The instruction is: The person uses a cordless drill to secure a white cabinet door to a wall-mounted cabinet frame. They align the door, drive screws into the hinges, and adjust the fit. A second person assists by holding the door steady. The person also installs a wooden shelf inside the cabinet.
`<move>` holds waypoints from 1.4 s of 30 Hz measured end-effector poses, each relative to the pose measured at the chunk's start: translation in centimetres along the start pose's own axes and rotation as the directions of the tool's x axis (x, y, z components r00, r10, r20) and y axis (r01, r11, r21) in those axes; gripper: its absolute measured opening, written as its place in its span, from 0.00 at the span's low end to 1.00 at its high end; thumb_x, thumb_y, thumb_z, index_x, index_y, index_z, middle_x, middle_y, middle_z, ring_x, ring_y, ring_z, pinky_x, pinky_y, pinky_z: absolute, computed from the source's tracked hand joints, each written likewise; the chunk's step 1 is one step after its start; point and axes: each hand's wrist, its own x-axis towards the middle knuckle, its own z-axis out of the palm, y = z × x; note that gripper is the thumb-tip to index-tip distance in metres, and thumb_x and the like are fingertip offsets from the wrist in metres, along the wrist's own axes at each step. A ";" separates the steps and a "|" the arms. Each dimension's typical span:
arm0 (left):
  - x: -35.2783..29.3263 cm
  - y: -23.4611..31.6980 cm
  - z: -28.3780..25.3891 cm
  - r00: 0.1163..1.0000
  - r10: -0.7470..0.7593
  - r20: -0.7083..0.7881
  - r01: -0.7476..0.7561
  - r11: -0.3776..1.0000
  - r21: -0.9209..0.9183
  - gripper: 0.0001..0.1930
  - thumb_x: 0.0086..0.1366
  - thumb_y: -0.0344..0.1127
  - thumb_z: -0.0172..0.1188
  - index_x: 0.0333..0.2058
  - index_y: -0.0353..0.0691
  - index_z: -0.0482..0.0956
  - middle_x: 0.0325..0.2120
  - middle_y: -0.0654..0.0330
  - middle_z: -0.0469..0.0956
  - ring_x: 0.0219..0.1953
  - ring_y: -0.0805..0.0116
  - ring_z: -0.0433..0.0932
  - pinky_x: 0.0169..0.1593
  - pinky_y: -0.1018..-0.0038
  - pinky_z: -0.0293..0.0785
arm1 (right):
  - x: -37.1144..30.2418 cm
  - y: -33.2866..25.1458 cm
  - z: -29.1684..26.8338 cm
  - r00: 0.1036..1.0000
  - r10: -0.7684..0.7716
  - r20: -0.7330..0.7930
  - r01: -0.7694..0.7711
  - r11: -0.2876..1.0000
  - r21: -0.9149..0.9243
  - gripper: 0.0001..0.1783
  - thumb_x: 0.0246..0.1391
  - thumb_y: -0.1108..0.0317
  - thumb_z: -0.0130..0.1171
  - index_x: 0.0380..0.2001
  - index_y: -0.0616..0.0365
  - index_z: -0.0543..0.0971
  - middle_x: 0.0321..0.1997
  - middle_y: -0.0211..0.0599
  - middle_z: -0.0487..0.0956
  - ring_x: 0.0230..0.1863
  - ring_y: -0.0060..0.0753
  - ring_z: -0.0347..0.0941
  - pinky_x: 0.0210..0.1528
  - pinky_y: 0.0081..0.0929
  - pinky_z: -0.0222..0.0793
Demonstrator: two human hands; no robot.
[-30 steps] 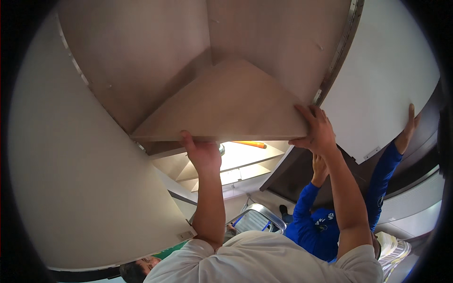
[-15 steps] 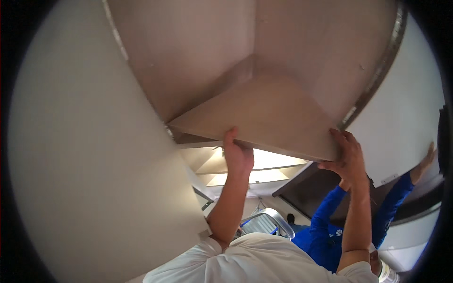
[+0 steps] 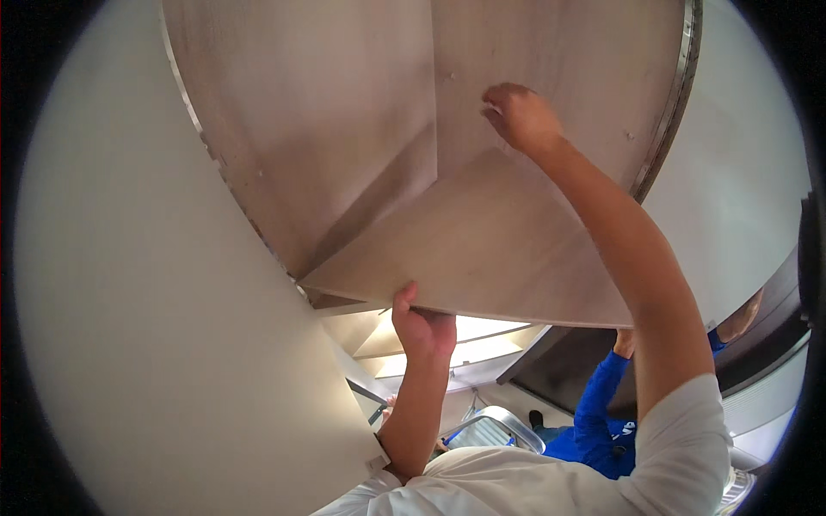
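Note:
My left hand (image 3: 423, 331) grips the front edge of a triangular wood-toned shelf board (image 3: 482, 236), thumb on top and fingers underneath. The board sits tilted inside a corner cabinet (image 3: 361, 86) with wood-toned walls; a gap shows below its left end. Above the board's back corner is my right hand (image 3: 523, 116), held before the right cabinet wall with its fingers curled together. Whether a small piece is between those fingertips I cannot make out. A small peg (image 3: 451, 76) sticks out of the wall close by, and another peg (image 3: 630, 136) is nearer the right edge.
A pale door panel (image 3: 172, 327) fills the left side, another pale panel (image 3: 723, 172) the right. Below at right, a person in blue sleeves (image 3: 598, 396) raises both arms. Behind me stands a metal stepladder (image 3: 508, 421). Lit shelves (image 3: 490, 344) show under the board.
My right hand has let go of the board's right end and reached up and back over it. The left hand keeps its hold. The board appears lower in view.

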 end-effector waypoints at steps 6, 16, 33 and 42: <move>-0.7 -0.9 -0.5 0.997 -0.030 0.071 0.029 0.999 0.015 0.34 0.54 0.33 0.62 0.62 0.41 0.67 0.57 0.56 0.73 0.61 0.55 0.71 0.68 0.53 0.64 | 8.5 2.3 6.8 0.985 0.167 0.050 -0.141 0.932 -0.334 0.14 0.64 0.64 0.55 0.48 0.53 0.84 0.48 0.44 0.85 0.50 0.47 0.82 0.55 0.43 0.78; -2.8 -0.3 -1.9 0.995 -0.070 -0.070 0.073 0.996 0.047 0.30 0.59 0.36 0.62 0.61 0.40 0.68 0.59 0.57 0.73 0.63 0.55 0.70 0.69 0.53 0.63 | 10.7 2.8 12.2 0.987 -0.111 -0.119 0.051 0.907 -0.419 0.13 0.62 0.65 0.56 0.44 0.58 0.84 0.45 0.45 0.84 0.48 0.47 0.83 0.50 0.45 0.79; -2.9 -0.5 -2.0 0.992 -0.031 -0.124 0.044 0.994 0.102 0.31 0.56 0.32 0.61 0.61 0.41 0.69 0.56 0.56 0.73 0.62 0.54 0.71 0.67 0.49 0.65 | 12.8 3.3 6.5 0.845 -0.358 0.396 0.522 0.711 -0.471 0.17 0.65 0.67 0.48 0.51 0.58 0.81 0.54 0.41 0.82 0.54 0.48 0.79 0.56 0.45 0.77; -3.0 -1.0 -1.6 0.994 -0.073 -0.075 0.080 0.993 0.089 0.32 0.55 0.31 0.61 0.61 0.41 0.68 0.56 0.56 0.74 0.61 0.54 0.72 0.68 0.49 0.65 | 16.3 5.9 6.4 0.711 -0.556 0.429 0.698 0.633 -0.335 0.12 0.62 0.68 0.52 0.42 0.56 0.82 0.51 0.36 0.81 0.57 0.44 0.77 0.60 0.42 0.74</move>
